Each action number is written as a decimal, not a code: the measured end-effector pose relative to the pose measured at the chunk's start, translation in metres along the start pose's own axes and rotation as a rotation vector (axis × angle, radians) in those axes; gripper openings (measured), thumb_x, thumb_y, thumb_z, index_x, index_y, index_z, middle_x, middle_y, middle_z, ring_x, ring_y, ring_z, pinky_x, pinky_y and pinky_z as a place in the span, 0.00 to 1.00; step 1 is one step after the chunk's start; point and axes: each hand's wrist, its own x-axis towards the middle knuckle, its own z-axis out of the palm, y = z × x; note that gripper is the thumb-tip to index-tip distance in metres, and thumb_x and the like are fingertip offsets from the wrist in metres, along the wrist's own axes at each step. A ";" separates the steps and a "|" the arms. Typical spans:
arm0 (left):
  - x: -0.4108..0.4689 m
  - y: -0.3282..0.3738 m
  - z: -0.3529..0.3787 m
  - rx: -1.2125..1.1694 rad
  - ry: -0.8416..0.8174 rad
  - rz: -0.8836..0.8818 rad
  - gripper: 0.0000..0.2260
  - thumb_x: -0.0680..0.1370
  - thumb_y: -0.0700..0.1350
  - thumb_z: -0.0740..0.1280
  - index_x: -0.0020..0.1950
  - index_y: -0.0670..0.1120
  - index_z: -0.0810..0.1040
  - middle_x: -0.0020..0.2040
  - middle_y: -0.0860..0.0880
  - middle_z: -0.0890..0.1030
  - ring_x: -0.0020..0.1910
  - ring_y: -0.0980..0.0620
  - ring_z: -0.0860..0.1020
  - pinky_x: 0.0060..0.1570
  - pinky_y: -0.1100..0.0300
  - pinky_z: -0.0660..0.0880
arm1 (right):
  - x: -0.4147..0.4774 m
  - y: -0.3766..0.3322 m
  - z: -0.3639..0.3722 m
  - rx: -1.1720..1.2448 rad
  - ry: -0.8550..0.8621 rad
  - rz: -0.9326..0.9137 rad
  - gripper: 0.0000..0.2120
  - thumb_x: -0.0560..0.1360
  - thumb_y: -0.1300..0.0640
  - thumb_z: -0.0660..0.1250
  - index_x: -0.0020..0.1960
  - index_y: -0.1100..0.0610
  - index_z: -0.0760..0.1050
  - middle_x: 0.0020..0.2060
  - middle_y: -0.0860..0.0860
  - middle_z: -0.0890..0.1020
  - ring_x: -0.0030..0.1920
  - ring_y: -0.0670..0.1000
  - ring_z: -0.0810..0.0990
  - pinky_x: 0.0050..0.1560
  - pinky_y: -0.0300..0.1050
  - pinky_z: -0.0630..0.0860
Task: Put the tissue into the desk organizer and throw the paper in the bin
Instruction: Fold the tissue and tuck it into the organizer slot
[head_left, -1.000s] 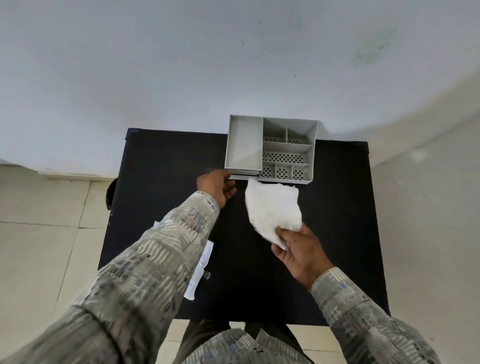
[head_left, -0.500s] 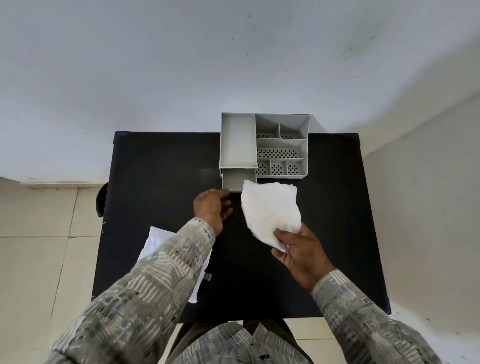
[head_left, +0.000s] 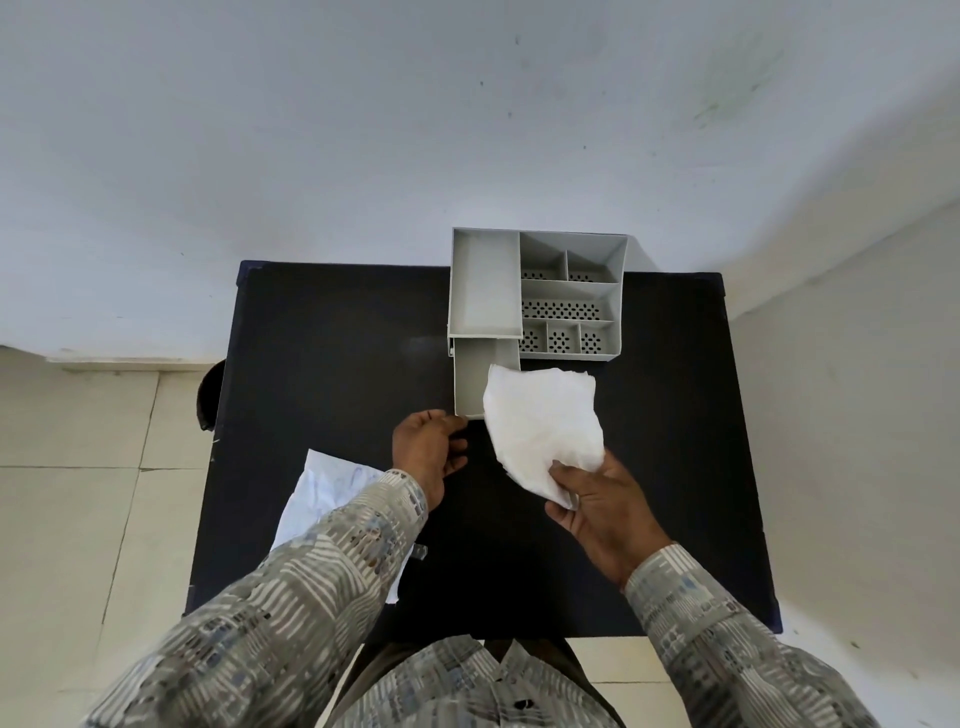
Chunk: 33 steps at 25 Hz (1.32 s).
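A grey desk organizer (head_left: 571, 291) stands at the far edge of the black table (head_left: 322, 364), with several compartments on top. Its drawer (head_left: 475, 374) is pulled out toward me. My left hand (head_left: 423, 454) pinches the drawer's front edge. In front of the organizer, my right hand (head_left: 597, 504) holds up a white tissue (head_left: 543, 421) by its lower corner; the sheet covers the drawer's right side. A crumpled white paper (head_left: 327, 488) lies on the table's left part, half hidden under my left sleeve.
A dark rounded object (head_left: 208, 395) shows beside the table's left edge, mostly hidden. A small clear bit (head_left: 420, 552) lies near my left sleeve. A pale wall rises behind the table, with tiled floor on the left.
My left hand has drawn back toward me and the organizer's drawer has slid out with it. The tissue stays in my right hand, about where it was.
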 end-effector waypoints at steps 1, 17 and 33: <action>0.000 -0.001 -0.001 -0.003 0.001 0.002 0.09 0.76 0.36 0.75 0.52 0.46 0.79 0.47 0.43 0.85 0.38 0.49 0.82 0.40 0.52 0.82 | -0.001 0.000 0.001 -0.001 -0.001 0.000 0.20 0.80 0.67 0.69 0.68 0.51 0.77 0.65 0.55 0.83 0.59 0.58 0.83 0.38 0.45 0.82; -0.007 -0.011 -0.006 -0.080 0.048 0.023 0.07 0.76 0.36 0.73 0.50 0.46 0.79 0.45 0.43 0.84 0.38 0.48 0.81 0.41 0.51 0.80 | -0.007 0.004 0.003 0.083 -0.038 0.052 0.20 0.80 0.68 0.68 0.69 0.54 0.78 0.62 0.56 0.84 0.51 0.55 0.84 0.33 0.42 0.81; -0.076 0.017 -0.025 0.139 -0.225 0.046 0.20 0.79 0.58 0.72 0.60 0.43 0.82 0.49 0.43 0.85 0.39 0.45 0.83 0.44 0.44 0.84 | 0.004 -0.009 0.029 -0.141 -0.112 -0.039 0.22 0.81 0.65 0.69 0.71 0.50 0.75 0.64 0.54 0.85 0.60 0.58 0.85 0.39 0.46 0.83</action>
